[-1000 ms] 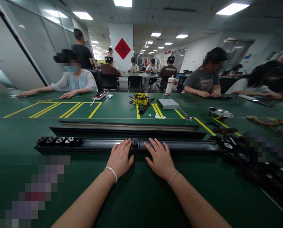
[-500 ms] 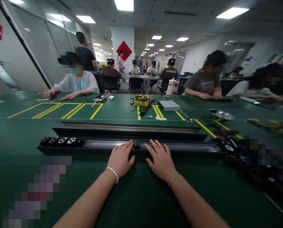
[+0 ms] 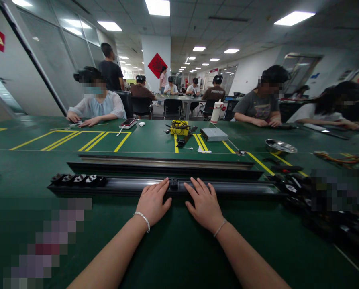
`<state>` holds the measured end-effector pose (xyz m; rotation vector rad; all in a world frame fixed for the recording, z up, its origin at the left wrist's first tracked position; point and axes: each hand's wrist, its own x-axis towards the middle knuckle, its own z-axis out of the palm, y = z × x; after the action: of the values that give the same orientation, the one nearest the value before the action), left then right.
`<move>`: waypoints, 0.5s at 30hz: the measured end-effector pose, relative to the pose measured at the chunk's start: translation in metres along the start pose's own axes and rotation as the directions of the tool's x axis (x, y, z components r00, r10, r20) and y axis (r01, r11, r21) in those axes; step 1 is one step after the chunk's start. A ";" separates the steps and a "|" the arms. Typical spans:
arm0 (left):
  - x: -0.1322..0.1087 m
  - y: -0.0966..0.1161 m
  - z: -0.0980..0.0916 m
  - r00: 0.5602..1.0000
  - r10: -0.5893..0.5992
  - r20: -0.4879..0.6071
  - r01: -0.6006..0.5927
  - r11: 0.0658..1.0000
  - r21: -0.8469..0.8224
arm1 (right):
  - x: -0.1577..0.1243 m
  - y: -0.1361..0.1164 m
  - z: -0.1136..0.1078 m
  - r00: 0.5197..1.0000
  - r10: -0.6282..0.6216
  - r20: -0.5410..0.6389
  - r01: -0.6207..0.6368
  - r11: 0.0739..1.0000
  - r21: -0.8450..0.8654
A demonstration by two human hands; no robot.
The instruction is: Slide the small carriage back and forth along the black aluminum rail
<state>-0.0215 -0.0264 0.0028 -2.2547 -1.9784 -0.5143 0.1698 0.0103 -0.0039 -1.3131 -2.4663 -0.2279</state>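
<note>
While both palms lay on the green table (image 3: 179, 249), the fingertips were set on the near rail (image 3: 245, 187), a long black channel laid across the table from 9 o'clock to 3 o'clock. The left hand (image 3: 152, 202) was spread flat, with the fingers extended toward 1 o'clock, and nothing was enclosed by it. The right hand (image 3: 204, 204) was likewise opened flat, with the fingers pointed toward 11 o'clock, and nothing was gripped.

A small black slider (image 3: 174, 184) was seated in the rail between the two index fingertips. Whether it was touched by either finger could not be told. At the 9 o'clock end of the rail, a row of black-and-white parts (image 3: 77, 179) was lined up in the channel.

A second rail (image 3: 167, 162) was laid parallel, just beyond the first at 12 o'clock. Further toward 12 o'clock, a yellow unit (image 3: 179, 127) and a grey box (image 3: 214, 134) were placed near each other. A metal dish (image 3: 280, 146) was located at 2 o'clock.

Two co-workers were seated at the far edge, one at 11 o'clock (image 3: 96, 105) and one at 1 o'clock (image 3: 259, 105), with their hands on the table.
</note>
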 end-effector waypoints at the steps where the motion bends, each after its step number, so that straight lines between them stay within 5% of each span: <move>1: 0.000 0.000 0.000 1.000 -0.003 0.003 0.003 1.000 0.001 | 0.000 0.000 0.000 1.000 0.001 -0.001 -0.001 1.000 0.000; 15: 0.000 0.000 -0.001 1.000 0.001 -0.008 -0.001 0.999 -0.035 | 0.000 0.000 -0.001 1.000 0.001 0.008 -0.001 1.000 0.001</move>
<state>-0.0217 -0.0265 0.0039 -2.2697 -1.9801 -0.5611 0.1697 0.0096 -0.0027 -1.3170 -2.4715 -0.2212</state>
